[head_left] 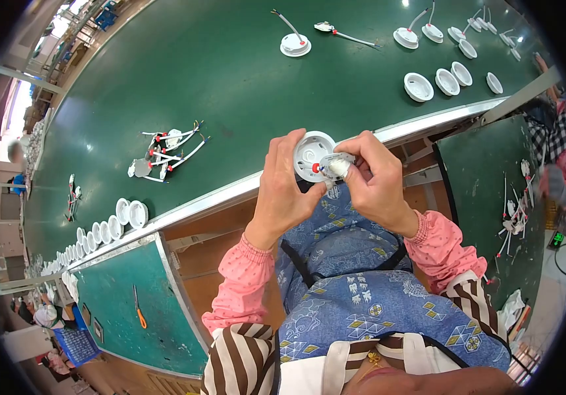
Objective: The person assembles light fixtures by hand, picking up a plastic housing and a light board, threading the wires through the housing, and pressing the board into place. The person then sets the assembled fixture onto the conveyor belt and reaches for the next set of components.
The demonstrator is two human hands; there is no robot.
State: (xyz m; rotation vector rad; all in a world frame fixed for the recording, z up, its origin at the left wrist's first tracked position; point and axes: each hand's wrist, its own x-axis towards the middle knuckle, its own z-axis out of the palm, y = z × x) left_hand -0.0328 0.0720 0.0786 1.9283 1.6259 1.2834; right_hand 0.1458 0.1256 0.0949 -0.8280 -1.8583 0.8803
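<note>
Near the table's front edge, my left hand is closed around the rim of a round white housing, whose hollow inside faces the camera. My right hand pinches a small part with a white blob between thumb and fingers, over the right side of the housing. A red piece shows beside that part, inside the housing. The fingertips of both hands are close together there. How far the small part sits inside the housing cannot be told.
A green table bears a cluster of wired parts at left, a row of white cups along its edge, and housings at right. An orange-handled tool lies on a lower green surface. Another person's checked sleeve shows at right.
</note>
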